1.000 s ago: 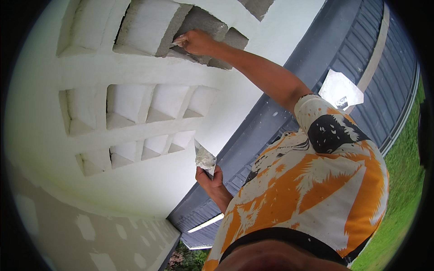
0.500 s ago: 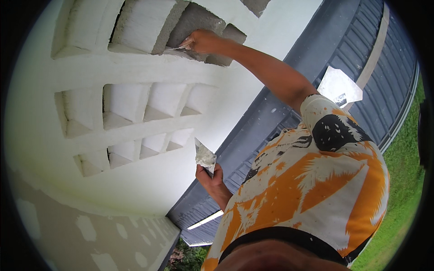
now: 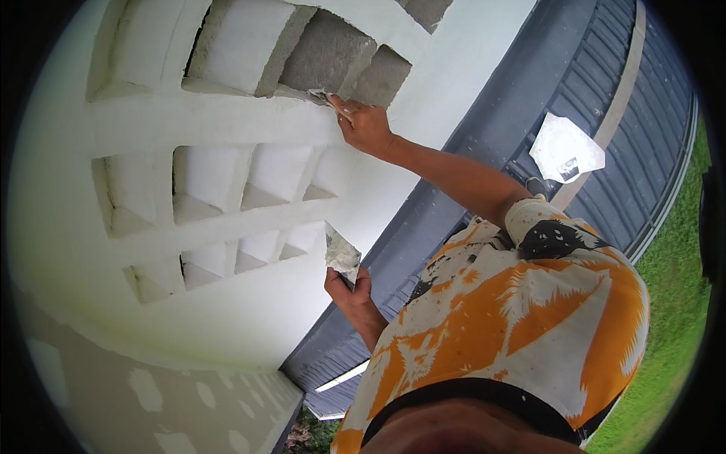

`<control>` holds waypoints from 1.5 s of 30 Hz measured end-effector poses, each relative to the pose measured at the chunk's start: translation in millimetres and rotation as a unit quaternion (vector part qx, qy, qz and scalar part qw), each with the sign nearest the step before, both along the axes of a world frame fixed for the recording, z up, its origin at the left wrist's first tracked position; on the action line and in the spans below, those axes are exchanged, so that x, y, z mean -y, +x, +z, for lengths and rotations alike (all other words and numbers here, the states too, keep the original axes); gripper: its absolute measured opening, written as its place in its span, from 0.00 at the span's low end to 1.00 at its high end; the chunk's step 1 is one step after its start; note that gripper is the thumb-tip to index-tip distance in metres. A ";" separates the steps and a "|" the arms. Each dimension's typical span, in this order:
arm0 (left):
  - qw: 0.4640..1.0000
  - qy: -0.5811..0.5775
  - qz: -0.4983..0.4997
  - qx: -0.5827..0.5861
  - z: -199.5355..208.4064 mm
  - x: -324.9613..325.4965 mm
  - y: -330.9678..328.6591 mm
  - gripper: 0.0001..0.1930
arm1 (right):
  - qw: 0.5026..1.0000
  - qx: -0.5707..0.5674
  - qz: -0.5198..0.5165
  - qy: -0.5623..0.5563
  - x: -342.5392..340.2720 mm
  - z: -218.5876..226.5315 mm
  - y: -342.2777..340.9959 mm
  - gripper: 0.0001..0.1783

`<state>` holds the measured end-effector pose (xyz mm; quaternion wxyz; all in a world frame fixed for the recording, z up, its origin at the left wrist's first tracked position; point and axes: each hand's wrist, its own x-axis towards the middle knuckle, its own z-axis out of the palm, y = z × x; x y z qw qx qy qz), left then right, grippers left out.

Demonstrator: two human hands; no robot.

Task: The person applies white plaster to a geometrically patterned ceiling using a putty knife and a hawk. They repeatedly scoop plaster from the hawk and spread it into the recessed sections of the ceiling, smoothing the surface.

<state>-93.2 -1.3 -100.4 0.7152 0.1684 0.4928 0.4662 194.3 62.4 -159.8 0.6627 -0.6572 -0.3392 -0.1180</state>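
My left hand (image 3: pixel 352 295) is closed around the lower end of a putty knife (image 3: pixel 333 235), its wide triangular blade loaded with whitish putty (image 3: pixel 342 256). Higher up, my right hand (image 3: pixel 364 127) pinches a small flat tool (image 3: pixel 321 96) smeared with white. That tool's tip touches the lower edge of a recess (image 3: pixel 325 53) in the white wall. Bare grey cement shows inside this recess, with a wet pale strip along its edge. The tool's exact kind is mostly hidden by my fingers.
Rows of square recesses (image 3: pixel 200 178) run along the white wall (image 3: pixel 249 121). Dark corrugated roofing (image 3: pixel 582 83) lies below on the right, with a white angular board (image 3: pixel 566 147) on it. Grass (image 3: pixel 673 318) shows beyond. A patched grey wall (image 3: pixel 181 393) stands lower left.
My right hand has drawn back from inside the recess, moving down and right along its lower edge. My left hand with the putty knife has hardly moved.
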 end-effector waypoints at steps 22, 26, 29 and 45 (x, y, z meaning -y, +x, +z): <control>1.000 0.015 0.011 0.005 -17.3 -6.4 -26.8 0.06 | 0.991 -0.126 0.041 -0.027 37.7 49.6 21.9 0.19; 1.000 -0.005 0.005 0.008 -30.5 -14.3 -46.1 0.07 | 0.984 -0.098 0.136 0.059 14.6 20.3 45.9 0.19; 0.999 -0.015 0.003 0.038 -42.0 -19.0 -56.3 0.08 | 0.980 -0.115 0.158 0.043 10.9 -13.1 44.5 0.18; 0.999 -0.006 0.033 0.041 -31.4 -7.3 -35.8 0.08 | 0.994 0.049 -0.074 -0.062 26.8 -31.8 -3.4 0.20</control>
